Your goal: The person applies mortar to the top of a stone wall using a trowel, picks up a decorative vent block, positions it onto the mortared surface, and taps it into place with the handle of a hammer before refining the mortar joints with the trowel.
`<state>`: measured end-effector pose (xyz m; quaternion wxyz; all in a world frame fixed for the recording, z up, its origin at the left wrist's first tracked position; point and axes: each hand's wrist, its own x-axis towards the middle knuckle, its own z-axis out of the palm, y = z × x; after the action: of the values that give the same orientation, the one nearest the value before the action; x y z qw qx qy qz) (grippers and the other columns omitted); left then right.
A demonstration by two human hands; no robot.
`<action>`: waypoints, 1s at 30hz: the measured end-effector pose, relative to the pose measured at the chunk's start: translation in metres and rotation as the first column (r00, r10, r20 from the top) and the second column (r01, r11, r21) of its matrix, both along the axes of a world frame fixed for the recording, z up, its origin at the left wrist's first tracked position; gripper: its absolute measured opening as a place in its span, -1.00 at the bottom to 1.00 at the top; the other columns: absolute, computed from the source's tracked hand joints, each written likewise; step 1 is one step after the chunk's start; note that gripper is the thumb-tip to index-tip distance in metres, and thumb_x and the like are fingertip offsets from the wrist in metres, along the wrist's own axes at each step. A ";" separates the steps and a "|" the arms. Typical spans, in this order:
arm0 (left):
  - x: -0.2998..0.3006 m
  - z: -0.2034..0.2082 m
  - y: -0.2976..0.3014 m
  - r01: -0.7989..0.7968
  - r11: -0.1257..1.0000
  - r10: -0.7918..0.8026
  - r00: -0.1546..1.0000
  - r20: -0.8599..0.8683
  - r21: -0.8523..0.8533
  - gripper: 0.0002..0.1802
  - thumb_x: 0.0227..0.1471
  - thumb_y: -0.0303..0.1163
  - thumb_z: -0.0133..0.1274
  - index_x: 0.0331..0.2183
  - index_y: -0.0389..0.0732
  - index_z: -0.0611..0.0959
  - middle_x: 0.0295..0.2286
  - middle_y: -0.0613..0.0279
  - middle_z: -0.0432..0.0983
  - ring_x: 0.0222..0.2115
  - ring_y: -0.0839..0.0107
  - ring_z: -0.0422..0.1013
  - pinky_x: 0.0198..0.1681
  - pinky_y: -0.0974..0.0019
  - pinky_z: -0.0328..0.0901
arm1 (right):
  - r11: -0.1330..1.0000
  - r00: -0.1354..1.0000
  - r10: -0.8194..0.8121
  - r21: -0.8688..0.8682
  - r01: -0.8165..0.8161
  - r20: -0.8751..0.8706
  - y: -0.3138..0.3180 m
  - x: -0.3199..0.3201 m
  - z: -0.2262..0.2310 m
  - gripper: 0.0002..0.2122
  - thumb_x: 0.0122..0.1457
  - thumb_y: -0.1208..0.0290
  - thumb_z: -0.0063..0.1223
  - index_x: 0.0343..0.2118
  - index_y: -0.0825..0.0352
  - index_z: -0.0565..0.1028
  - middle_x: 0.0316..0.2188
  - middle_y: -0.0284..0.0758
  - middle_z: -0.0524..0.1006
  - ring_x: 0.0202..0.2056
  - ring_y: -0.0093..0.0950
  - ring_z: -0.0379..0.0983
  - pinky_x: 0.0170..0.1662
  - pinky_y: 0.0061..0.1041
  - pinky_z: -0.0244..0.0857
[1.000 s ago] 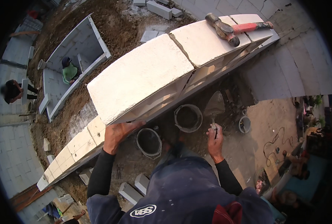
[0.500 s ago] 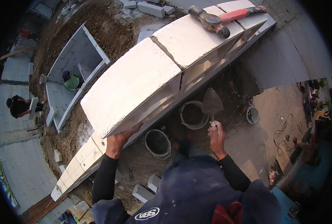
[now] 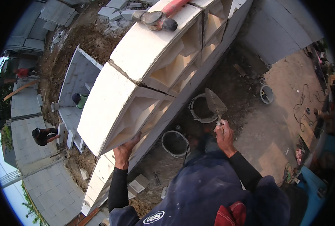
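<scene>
In my right hand (image 3: 224, 138) is the handle of a pointed trowel (image 3: 215, 103), its blade tilted up and away from me. My left hand (image 3: 126, 152) grips the near end of a large white block (image 3: 106, 101) on top of a wall; some of its fingers are hidden against the block. The block's inner side has recessed, angular openings. A dark mortar joint separates it from another white block (image 3: 146, 51) further along. On that one lies a hammer (image 3: 154, 20) with a dark head and red handle.
Two buckets, a nearer one (image 3: 175, 144) and a farther one (image 3: 202, 108), stand on the ground below. Another bucket (image 3: 266, 94) is at the right, near loose cable. Lower wall courses (image 3: 96, 184) continue toward me. Two people, one in black (image 3: 43, 136), work beyond the wall at left.
My view has shifted, so the wall looks steeper and the hammer sits farther left. Both hands keep their holds, and the trowel remains raised with its blade at a changed angle.
</scene>
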<state>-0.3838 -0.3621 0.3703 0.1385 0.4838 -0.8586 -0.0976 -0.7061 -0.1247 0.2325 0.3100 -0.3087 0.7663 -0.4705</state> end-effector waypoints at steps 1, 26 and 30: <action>0.001 0.002 0.000 -0.025 0.999 0.026 0.999 -0.038 0.029 -0.55 -0.18 -0.22 0.49 -0.26 -0.26 0.72 -0.34 0.14 0.68 -0.33 0.24 0.61 -0.22 0.28 0.47 | 1.000 0.999 0.006 0.018 -0.007 0.037 0.001 0.000 0.001 -0.72 0.33 0.30 -0.05 -0.07 0.43 0.43 -0.46 -0.10 0.58 -0.38 -0.07 0.56 -0.27 -0.19 0.38; -0.012 0.013 0.007 -0.086 0.973 0.139 0.960 -0.245 0.214 -0.55 -0.20 -0.35 0.45 -0.24 -0.35 0.68 -0.39 0.10 0.65 -0.38 0.20 0.55 -0.21 0.22 0.44 | 0.972 0.969 0.235 -0.050 -0.231 0.080 0.017 -0.050 0.019 -0.74 0.31 0.34 -0.01 -0.09 0.42 0.50 -0.46 -0.08 0.57 -0.36 -0.02 0.57 -0.27 -0.22 0.41; -0.022 0.022 0.002 -0.070 0.956 0.165 0.931 -0.325 0.284 -0.44 -0.24 -0.36 0.45 -0.14 -0.34 0.66 -0.26 0.06 0.64 -0.26 0.18 0.54 -0.12 0.20 0.42 | 0.938 0.936 0.333 -0.064 -0.342 -0.115 0.015 -0.053 0.028 -0.75 0.29 0.35 0.00 -0.11 0.42 0.51 -0.37 -0.05 0.59 -0.30 0.02 0.55 -0.22 -0.18 0.41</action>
<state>-0.4054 -0.3598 0.3919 0.2257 0.5244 -0.7691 -0.2874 -0.7592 -0.1093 0.2606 0.3333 -0.4721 0.6966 -0.4252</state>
